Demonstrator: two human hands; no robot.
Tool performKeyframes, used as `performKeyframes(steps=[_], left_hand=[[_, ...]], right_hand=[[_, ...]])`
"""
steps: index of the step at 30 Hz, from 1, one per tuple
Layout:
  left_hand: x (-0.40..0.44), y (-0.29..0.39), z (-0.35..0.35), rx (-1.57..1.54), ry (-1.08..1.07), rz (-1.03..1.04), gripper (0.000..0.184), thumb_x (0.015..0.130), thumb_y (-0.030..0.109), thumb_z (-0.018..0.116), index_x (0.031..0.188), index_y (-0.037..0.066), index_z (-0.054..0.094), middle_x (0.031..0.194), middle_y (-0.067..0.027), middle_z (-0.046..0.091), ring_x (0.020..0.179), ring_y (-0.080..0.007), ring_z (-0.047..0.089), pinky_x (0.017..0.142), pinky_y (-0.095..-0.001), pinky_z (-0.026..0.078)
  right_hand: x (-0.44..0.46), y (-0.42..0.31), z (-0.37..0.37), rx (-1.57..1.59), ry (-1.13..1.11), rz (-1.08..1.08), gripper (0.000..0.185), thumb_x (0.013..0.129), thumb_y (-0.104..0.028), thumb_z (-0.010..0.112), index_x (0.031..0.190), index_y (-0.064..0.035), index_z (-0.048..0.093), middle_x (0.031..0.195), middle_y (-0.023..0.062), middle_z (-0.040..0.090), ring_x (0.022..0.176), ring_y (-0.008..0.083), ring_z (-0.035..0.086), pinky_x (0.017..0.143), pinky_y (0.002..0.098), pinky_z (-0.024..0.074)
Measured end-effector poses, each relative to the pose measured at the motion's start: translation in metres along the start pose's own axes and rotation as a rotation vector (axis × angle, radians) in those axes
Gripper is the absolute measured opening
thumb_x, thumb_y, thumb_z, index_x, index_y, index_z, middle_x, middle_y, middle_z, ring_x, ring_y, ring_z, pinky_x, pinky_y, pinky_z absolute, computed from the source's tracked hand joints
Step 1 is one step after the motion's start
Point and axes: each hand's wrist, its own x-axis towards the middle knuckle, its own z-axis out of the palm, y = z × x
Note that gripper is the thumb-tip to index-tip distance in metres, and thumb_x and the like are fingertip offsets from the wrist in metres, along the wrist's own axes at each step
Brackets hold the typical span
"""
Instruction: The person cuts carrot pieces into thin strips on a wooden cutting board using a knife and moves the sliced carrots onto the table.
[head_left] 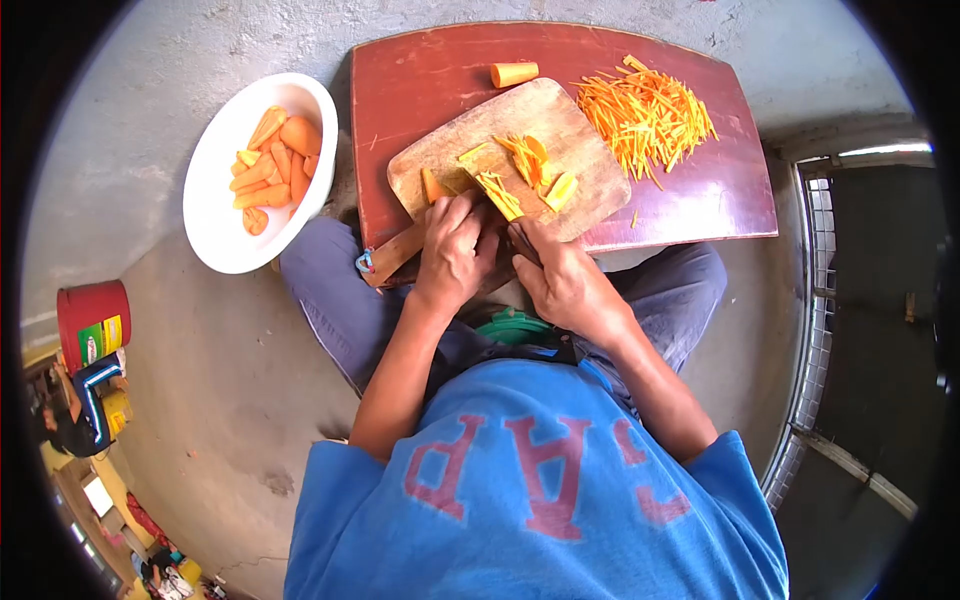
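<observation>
One carrot piece (432, 186) lies on the board (540, 105) just beyond the nearer, left hand (457, 248), long axis roughly forward, that hand curled, gripping what I cannot tell, while the right hand (562, 278) clasps a knife (523, 243).

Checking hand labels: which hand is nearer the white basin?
Left. The left hand is at the cutting board's near edge, to the right of the white basin; the right hand is farther right, gripping the knife.
</observation>
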Motion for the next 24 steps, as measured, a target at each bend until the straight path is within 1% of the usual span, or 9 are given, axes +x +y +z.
performKeyframes(steps=[1,4,7,10,14,15,19,22,24], left_hand=[[0.001,0.001,0.000,0.011,0.005,0.000,0.029,0.092,0.004,0.081,0.120,-0.002,0.079,0.127,-0.0177,0.071,0.112,-0.0408,0.066,0.100,-0.0521,0.054],[0.000,0.002,0.004,0.014,0.058,-0.020,0.026,0.091,0.002,0.081,0.117,-0.002,0.079,0.123,-0.0166,0.070,0.113,-0.0409,0.066,0.100,-0.0521,0.054],[-0.002,0.002,0.005,-0.019,0.085,-0.045,0.022,0.090,0.001,0.082,0.112,-0.002,0.079,0.119,-0.0156,0.070,0.112,-0.0404,0.067,0.100,-0.0522,0.054],[-0.001,0.002,0.004,-0.029,0.101,-0.035,0.019,0.090,0.001,0.082,0.109,-0.001,0.079,0.118,-0.0155,0.069,0.109,-0.0399,0.068,0.099,-0.0521,0.053],[0.002,0.002,0.005,0.021,0.080,-0.015,0.017,0.090,0.002,0.082,0.107,0.000,0.078,0.120,-0.0167,0.069,0.109,-0.0404,0.067,0.097,-0.0517,0.053],[0.001,0.004,0.003,0.042,0.064,-0.020,0.016,0.090,0.002,0.081,0.106,0.000,0.078,0.121,-0.0170,0.069,0.109,-0.0405,0.067,0.097,-0.0515,0.053],[0.001,-0.001,0.006,0.032,0.079,0.005,0.015,0.088,0.005,0.082,0.102,0.001,0.077,0.122,-0.0176,0.068,0.110,-0.0406,0.066,0.095,-0.0521,0.052],[0.002,-0.001,0.007,0.037,0.090,-0.006,0.016,0.088,0.006,0.082,0.102,0.001,0.077,0.122,-0.0171,0.068,0.110,-0.0408,0.065,0.095,-0.0530,0.051],[0.002,0.002,0.006,0.028,0.055,-0.051,0.017,0.087,0.006,0.082,0.102,0.002,0.077,0.122,-0.0169,0.068,0.109,-0.0410,0.065,0.095,-0.0534,0.051]], right_hand=[[0.001,0.002,0.002,-0.009,0.037,-0.078,0.043,0.105,-0.005,0.067,0.145,0.0077,0.057,0.118,0.0419,0.070,0.122,0.0595,0.068,0.099,0.0581,0.0573],[-0.001,0.002,-0.007,0.002,0.037,-0.049,0.041,0.111,-0.011,0.067,0.146,0.0088,0.059,0.124,0.0325,0.076,0.119,0.0457,0.077,0.102,0.0467,0.0590],[-0.007,-0.008,-0.013,0.055,0.048,0.037,0.038,0.112,-0.012,0.067,0.144,0.0058,0.061,0.113,0.0315,0.073,0.105,0.0421,0.076,0.095,0.0472,0.0583],[-0.016,-0.010,-0.015,0.012,0.032,0.064,0.037,0.112,-0.013,0.067,0.144,0.0034,0.061,0.104,0.0302,0.068,0.096,0.0411,0.071,0.090,0.0474,0.0571],[-0.012,-0.013,-0.009,-0.016,0.070,-0.036,0.037,0.106,-0.006,0.067,0.136,0.0128,0.056,0.120,0.0379,0.073,0.122,0.0580,0.069,0.099,0.0569,0.0576],[-0.005,-0.007,-0.006,0.041,0.067,0.002,0.036,0.105,-0.006,0.067,0.135,0.0118,0.057,0.118,0.0393,0.072,0.119,0.0593,0.069,0.098,0.0587,0.0570],[0.006,-0.007,-0.013,-0.008,0.019,0.030,0.036,0.107,-0.008,0.066,0.137,0.0084,0.057,0.112,0.0411,0.070,0.113,0.0606,0.068,0.093,0.0597,0.0563],[-0.007,-0.014,-0.018,0.010,0.033,0.099,0.035,0.110,-0.013,0.067,0.140,0.0049,0.063,0.104,0.0343,0.070,0.101,0.0498,0.075,0.089,0.0526,0.0568],[-0.011,-0.015,-0.015,0.014,0.024,0.100,0.036,0.110,-0.013,0.067,0.141,0.0048,0.062,0.102,0.0335,0.069,0.100,0.0514,0.074,0.089,0.0520,0.0566]])
